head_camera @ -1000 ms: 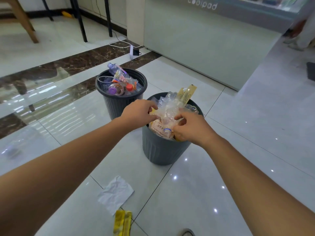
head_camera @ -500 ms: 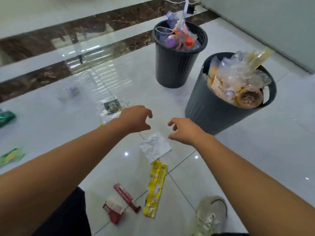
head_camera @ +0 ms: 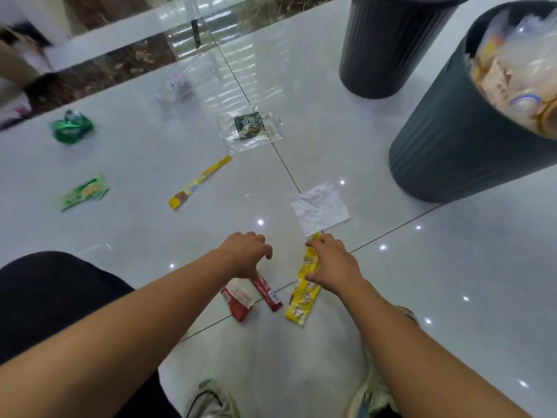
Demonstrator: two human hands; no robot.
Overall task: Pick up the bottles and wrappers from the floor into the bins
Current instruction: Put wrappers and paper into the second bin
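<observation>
Two shoes showed at the bottom edge, the left shoe (head_camera: 211,399) and the right shoe (head_camera: 373,396), both cut off by the frame, with a dark-clothed knee (head_camera: 51,303) filling the lower left. Taking the crumpled white paper (head_camera: 320,209) as the landmark, the left hand (head_camera: 245,256) hung nearer the camera and to its left, fingers curled loosely and holding nothing, above a pair of red wrappers (head_camera: 251,297) whose upper ends it hid. The right hand (head_camera: 333,262) sat just nearer than the paper, over the long yellow wrapper (head_camera: 303,297); whether the fingers had actually closed on it could not be told, since the hand covered that part. The hands were apart.

Left of the paper lay a thin yellow strip wrapper (head_camera: 199,184), farther left a green packet (head_camera: 84,193), and beyond that a crushed green can or foil (head_camera: 70,126), too blurred to name. Beyond the paper a clear plastic bag (head_camera: 251,129) with a dark label lay flat, and past it a clear bottle (head_camera: 177,84) was barely readable against the glare. Right of the paper stood the near bin (head_camera: 452,140), packed with plastic wrappers and cut by the frame; behind it the far bin (head_camera: 388,49) had its rim out of view. All of it rested on the glossy white tile floor (head_camera: 150,152).
</observation>
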